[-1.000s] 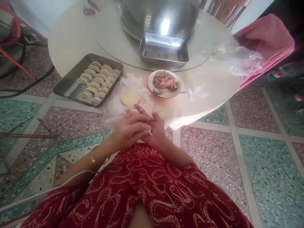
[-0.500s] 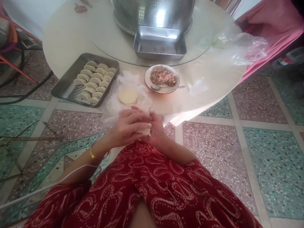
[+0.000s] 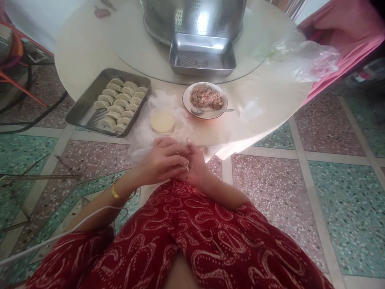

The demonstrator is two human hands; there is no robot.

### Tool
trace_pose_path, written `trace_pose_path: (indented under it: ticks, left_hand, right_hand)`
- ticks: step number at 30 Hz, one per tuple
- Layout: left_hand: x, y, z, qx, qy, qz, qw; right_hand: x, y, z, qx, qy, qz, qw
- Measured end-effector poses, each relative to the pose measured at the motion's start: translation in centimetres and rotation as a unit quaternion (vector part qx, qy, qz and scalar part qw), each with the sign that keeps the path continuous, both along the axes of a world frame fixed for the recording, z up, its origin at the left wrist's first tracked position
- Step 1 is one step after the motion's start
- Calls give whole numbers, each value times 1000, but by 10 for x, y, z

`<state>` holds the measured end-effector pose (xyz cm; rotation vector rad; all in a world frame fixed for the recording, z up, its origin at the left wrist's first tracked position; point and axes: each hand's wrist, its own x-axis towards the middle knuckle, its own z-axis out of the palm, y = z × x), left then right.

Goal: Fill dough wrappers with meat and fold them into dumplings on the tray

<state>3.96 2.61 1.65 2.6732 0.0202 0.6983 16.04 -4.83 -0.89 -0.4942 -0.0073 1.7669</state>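
Just in front of my body, at the table's near edge, both hands meet. My left hand (image 3: 166,159) is curled with its fingers over the palm side of my right hand (image 3: 195,165). Between them is a dumpling, nearly all hidden by my fingers. Beyond my left hand, a stack of round dumpling wrappers (image 3: 162,120) lies on a crumpled clear plastic bag (image 3: 144,136). A white bowl (image 3: 187,105) of minced filling (image 3: 207,96) stands past my right hand, and a spoon (image 3: 215,110) rests across it. To the left, a metal tray (image 3: 82,114) holds rows of folded dumplings (image 3: 118,102).
A second metal tray (image 3: 203,73) stands on the glass turntable (image 3: 135,60), in front of a large perforated steel colander (image 3: 168,20). Plastic bags (image 3: 315,60) lie at the table's right side by a pink cloth (image 3: 345,32). A white cable (image 3: 60,237) runs past my left forearm.
My left fingers have closed further over my right hand, covering the pale dough that showed between them. The trays, bowl and wrappers have stayed put.
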Motion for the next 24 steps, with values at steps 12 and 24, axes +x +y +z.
trace_pose_path:
  ticks: [12,24]
  left_hand:
    - [2,3,-9,-15,18,-8,1000]
    - [1,-1,-8,6,-36,33,999]
  right_hand:
    - [0,0,-3,-31,51,18,998]
    - [2,-3,-1,-1,95,-19,995]
